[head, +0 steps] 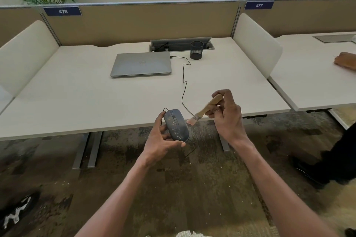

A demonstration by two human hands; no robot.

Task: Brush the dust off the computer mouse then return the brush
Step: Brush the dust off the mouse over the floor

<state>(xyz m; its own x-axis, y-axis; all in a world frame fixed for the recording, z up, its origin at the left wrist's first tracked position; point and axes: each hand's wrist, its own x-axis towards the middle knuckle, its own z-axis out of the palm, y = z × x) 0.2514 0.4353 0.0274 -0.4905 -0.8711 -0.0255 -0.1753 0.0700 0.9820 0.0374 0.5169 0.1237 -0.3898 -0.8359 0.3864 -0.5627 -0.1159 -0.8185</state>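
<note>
Mouse and desk: one white desk (77, 90) lies ahead; I hold the mouse (176, 125) up over its near edge.
Laptop: one (141, 64), closed, with one mesh cup (196, 50) just beside it.
Hands: my left hand (161, 140) cups the one speckled mouse; my right hand (227, 115) pinches the brush handle.
Brush: one (204, 109), bristles near the mouse's right side.

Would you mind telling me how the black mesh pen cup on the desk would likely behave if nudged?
The pen cup looks like thin wire mesh, so probably light and easy to slide. It stands upright and taller than wide, so a high push might tip it. Being round, it would likely roll afterwards.
</note>
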